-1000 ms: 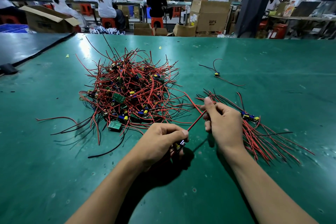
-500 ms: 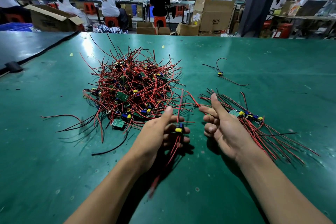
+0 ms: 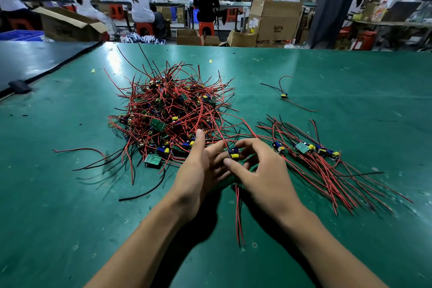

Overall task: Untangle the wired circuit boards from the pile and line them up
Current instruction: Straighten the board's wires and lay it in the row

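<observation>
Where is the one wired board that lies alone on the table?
In the head view the lone wired board lies right of the tangled pile, beyond the lined-up row.

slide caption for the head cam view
Right hand pinches a circuit board, left hand touching it, between the tangled pile and the lined-up row on a green table.

Green table (image 3: 327, 72): wire pile (image 3: 173, 112), aligned boards (image 3: 311, 149).

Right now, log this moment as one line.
right hand: pinches wired board | left hand: extended beside it | pile: tangled, left | row: lined up, right
</observation>
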Demonstrator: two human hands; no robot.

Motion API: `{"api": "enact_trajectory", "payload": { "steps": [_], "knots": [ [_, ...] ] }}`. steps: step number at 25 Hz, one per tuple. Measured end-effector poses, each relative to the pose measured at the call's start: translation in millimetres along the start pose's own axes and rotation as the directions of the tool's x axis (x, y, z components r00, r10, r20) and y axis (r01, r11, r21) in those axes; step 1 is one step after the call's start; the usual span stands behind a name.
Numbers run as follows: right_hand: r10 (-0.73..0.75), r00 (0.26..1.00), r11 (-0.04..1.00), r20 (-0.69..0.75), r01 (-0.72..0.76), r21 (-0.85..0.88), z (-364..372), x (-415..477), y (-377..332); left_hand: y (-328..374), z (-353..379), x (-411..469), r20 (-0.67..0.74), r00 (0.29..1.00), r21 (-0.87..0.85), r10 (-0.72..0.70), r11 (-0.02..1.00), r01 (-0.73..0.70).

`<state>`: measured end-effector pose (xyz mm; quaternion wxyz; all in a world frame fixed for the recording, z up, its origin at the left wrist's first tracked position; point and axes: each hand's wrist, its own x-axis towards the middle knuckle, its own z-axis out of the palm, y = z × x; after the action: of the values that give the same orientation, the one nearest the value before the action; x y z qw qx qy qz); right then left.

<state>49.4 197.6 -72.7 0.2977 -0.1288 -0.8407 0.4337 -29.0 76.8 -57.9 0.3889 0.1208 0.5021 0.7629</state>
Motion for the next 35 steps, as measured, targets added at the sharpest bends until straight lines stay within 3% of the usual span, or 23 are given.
{"api": "enact_trajectory", "payload": {
  "steps": [3,5,6,7,8,9,13,15,18,20,24,27,31,35],
  "knots": [
    [-0.09,0.994,0.98,-0.055,0.078,-0.182,-5,4,7,0,5,0,-0.074,0.997,0.03,0.011,1.0,-0.009],
    [-0.073,0.988,0.977,-0.136,0.043,-0.209,-12,8,11,-5,0,-4,-0.141,0.95,0.329,0.277,0.918,-0.219],
    [-0.057,0.979,0.974,-0.197,0.012,-0.225,-17,10,13,-7,-6,-5,-0.145,0.865,0.581,0.481,0.749,-0.319],
    [-0.044,0.965,0.965,-0.258,-0.025,-0.259,-23,13,15,-9,-13,-6,-0.111,0.756,0.775,0.645,0.532,-0.341],
    [-0.034,0.952,0.95,-0.304,-0.064,-0.305,-30,15,18,-9,-19,-6,-0.09,0.679,0.874,0.729,0.385,-0.297],
    [-0.021,0.943,0.933,-0.332,-0.101,-0.345,-36,17,22,-7,-24,-6,-0.108,0.647,0.909,0.755,0.339,-0.244],
    [0.042,0.932,0.834,-0.361,-0.232,-0.501,-49,21,27,-3,-38,3,-0.231,0.66,0.914,0.715,0.392,-0.104],
    [-0.041,0.947,0.822,-0.318,-0.15,-0.55,-48,20,22,-3,-41,6,-0.212,0.696,0.934,0.686,0.352,-0.062],
    [-0.164,0.978,0.877,-0.126,0.086,-0.473,-39,16,12,-1,-45,13,-0.189,0.751,0.968,0.633,0.249,0.033],
    [-0.171,0.985,0.892,-0.002,0.154,-0.425,-31,12,9,3,-45,14,-0.19,0.752,0.965,0.631,0.261,0.025],
    [-0.098,0.978,0.888,0.184,0.169,-0.427,-19,6,12,6,-46,11,-0.222,0.753,0.93,0.619,0.365,-0.026],
    [-0.022,0.981,0.892,0.193,0.106,-0.439,-19,7,16,6,-44,11,-0.227,0.761,0.941,0.608,0.338,0.01],
    [0.004,0.987,0.896,0.16,0.067,-0.438,-20,8,17,6,-42,9,-0.207,0.706,0.941,0.677,0.336,-0.046],
    [-0.043,0.992,0.912,0.119,0.088,-0.402,-20,8,15,8,-35,4,-0.171,0.596,0.868,0.784,0.406,-0.286]
  ]
}}
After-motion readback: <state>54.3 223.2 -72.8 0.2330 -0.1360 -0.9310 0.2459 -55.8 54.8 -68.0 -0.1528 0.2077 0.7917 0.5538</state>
